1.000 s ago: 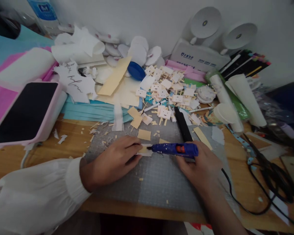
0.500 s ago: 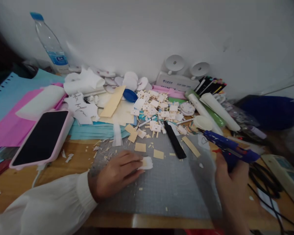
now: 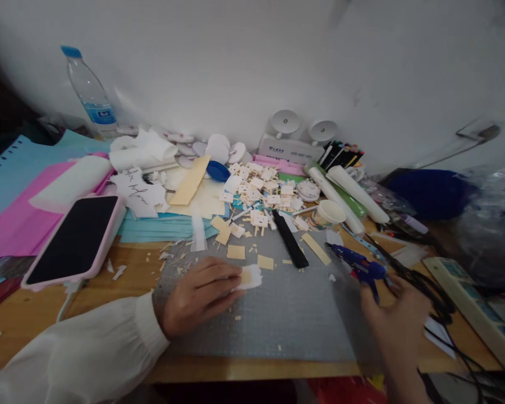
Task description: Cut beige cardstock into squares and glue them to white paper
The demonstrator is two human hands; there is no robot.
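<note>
My left hand (image 3: 204,294) rests low over the grey cutting mat (image 3: 294,320), its fingers closed on a small white piece (image 3: 252,276) with a pale yellow patch. My right hand (image 3: 398,314) is at the handle of a blue hot glue gun (image 3: 359,264), thumb on one side and fingers on the other, in a loose hold. The gun's nozzle points away to the left, low over the right side of the mat. Beyond my left hand lie small yellow card rectangles (image 3: 265,262) and a black flat-handled tool (image 3: 290,238).
A pile of small cut-outs with drawn faces (image 3: 258,191) spreads behind the mat. A phone (image 3: 76,241) lies left, with a water bottle (image 3: 95,104) farther back. To the right are a paper cup (image 3: 328,213), black cables (image 3: 429,289) and a power strip (image 3: 475,308).
The glue gun has come down and left towards the mat, and my right hand's grip on its handle looks looser. My left hand keeps the white piece nearly in place. The view has shifted right.
</note>
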